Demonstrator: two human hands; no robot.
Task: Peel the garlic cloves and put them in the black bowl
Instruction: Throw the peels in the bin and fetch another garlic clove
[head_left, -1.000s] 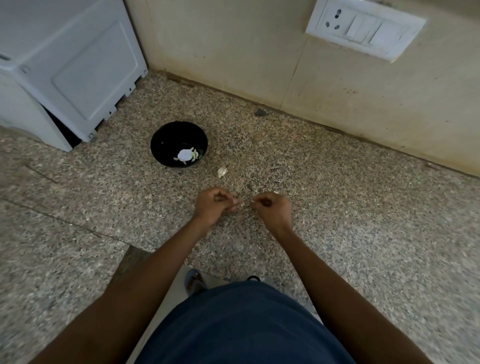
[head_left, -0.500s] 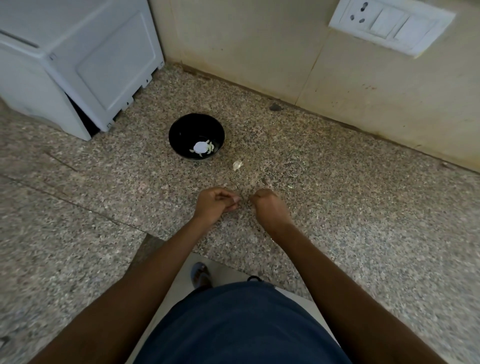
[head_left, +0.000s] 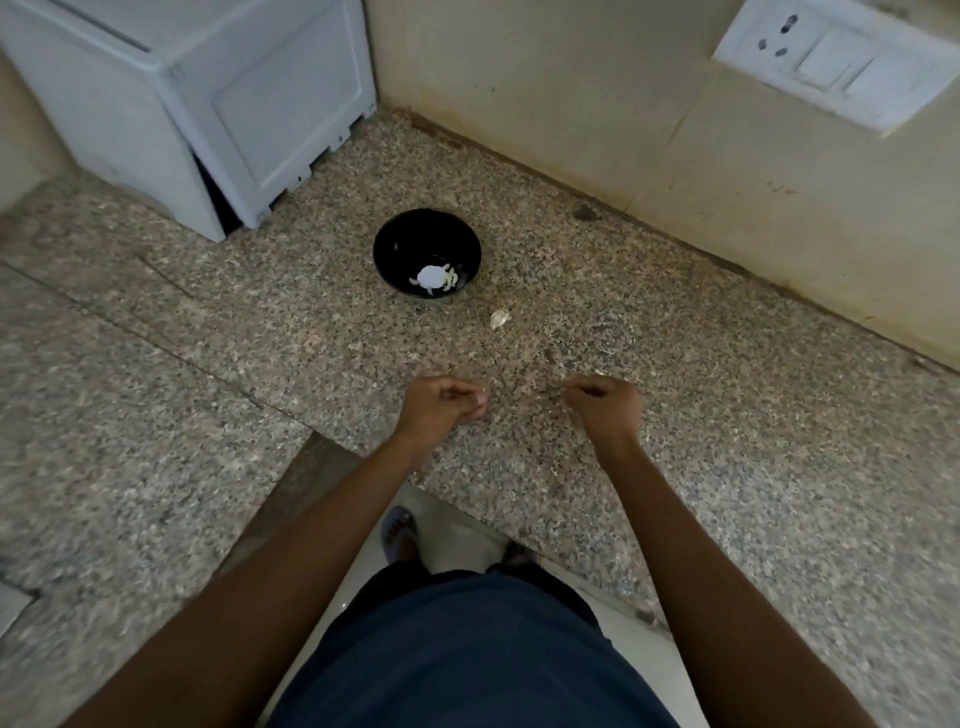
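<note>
Speckled granite makes up the counter (head_left: 727, 467), which runs back to a cream wall. On it stands the black bowl (head_left: 395, 249), holding a few pale peeled garlic cloves (head_left: 435, 276) clustered at its bottom. Just beside the bowl, toward the person, a single pale piece (head_left: 500, 318) lies on the stone; whether it is an unpeeled clove or a scrap of skin is too small to tell. Nearer the body, the left hand (head_left: 441, 402) has its fingers curled in with the thumb against the fingertips, and the right hand (head_left: 605, 402) is curled likewise; each grip looks pinched on something tiny, but what sits inside either one cannot be made out. A small light fleck shows at the far edge of the right hand, perhaps papery skin. The two hands are apart, both low over the counter and well short of the bowl. By the look of it the peeling step is in hand, with a clove possibly in the left hand and stripped skin in the right. The next move would call for carrying any bare clove forward and left to the bowl and dropping it in, then taking up the loose piece if it proves a clove. Behind the bowl a white appliance (head_left: 208, 104) fills the corner, and a white switch plate (head_left: 831, 62) sits on the wall.
</note>
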